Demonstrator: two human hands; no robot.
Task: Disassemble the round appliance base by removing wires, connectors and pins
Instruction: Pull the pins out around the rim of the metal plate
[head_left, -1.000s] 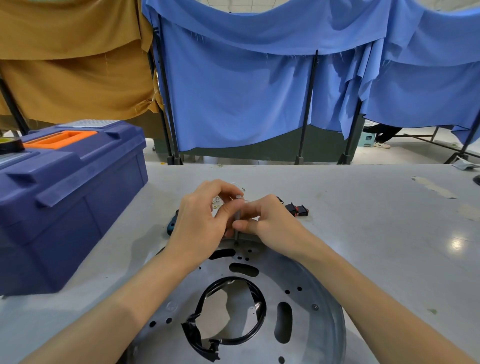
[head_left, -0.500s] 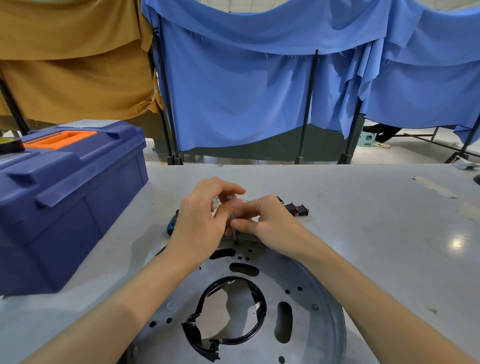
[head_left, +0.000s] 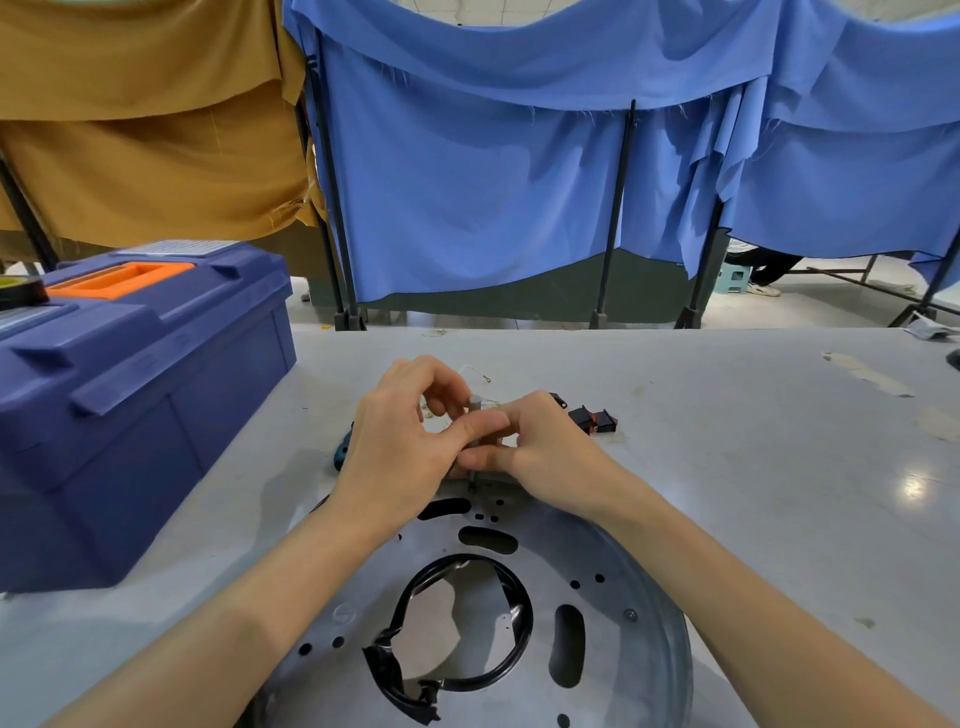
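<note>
A round grey metal base (head_left: 628, 561) with slots and holes lies flat on the table in front of me. A loop of black wire (head_left: 511, 649) rings its centre opening. A small grey pin (head_left: 475, 415) stands upright at the base's far rim. My left hand (head_left: 400, 447) pinches the pin between thumb and fingers from the left. My right hand (head_left: 540, 441) grips it from the right, thumb across its lower part. The pin's lower end meets the base just below my fingers.
A large blue toolbox (head_left: 130, 395) with an orange handle fills the table's left side. A black and red connector (head_left: 592, 420) lies just right of my hands. A blue tool handle (head_left: 343, 451) peeks out behind my left wrist. Thin white wire (head_left: 475, 370) lies beyond.
My left fingers have shifted round the pin's top, as in a twist. The pin shows slightly more above my fingers. The base has not moved.
</note>
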